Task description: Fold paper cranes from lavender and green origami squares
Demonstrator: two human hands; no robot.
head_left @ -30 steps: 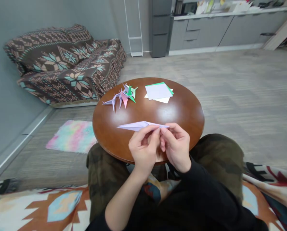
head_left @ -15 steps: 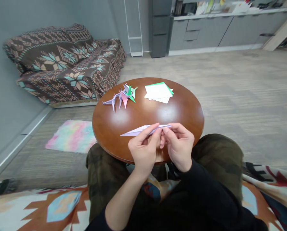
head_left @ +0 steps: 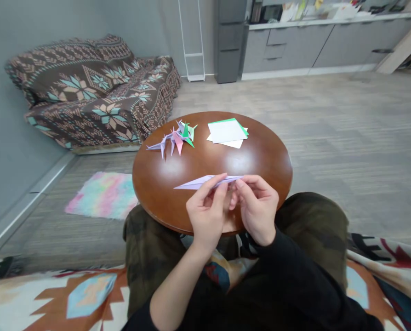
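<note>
A long, narrow piece of folded lilac origami paper [head_left: 193, 183] is held between both hands above the near part of the round brown table [head_left: 205, 158]. My left hand [head_left: 207, 202] pinches its middle between thumb and fingers, and a pointed end sticks out to the left. At the right end, my right hand [head_left: 259, 200] grips the tip between thumb and index finger. The fingers hide part of the folds. Beyond the hands, several folded paper cranes [head_left: 178, 139] in lilac, pink and green stand close together at the table's far left.
Square paper sheets [head_left: 227, 131], white with green edges showing, lie stacked at the table's far side. A patterned sofa [head_left: 98, 96] stands at the back left, with a pastel rug [head_left: 102, 195] on the floor. Grey cabinets [head_left: 295, 46] line the far wall.
The lilac paper has risen slightly, its left point shifting up and a little right. Both hands keep their pinch, with small finger movements.
</note>
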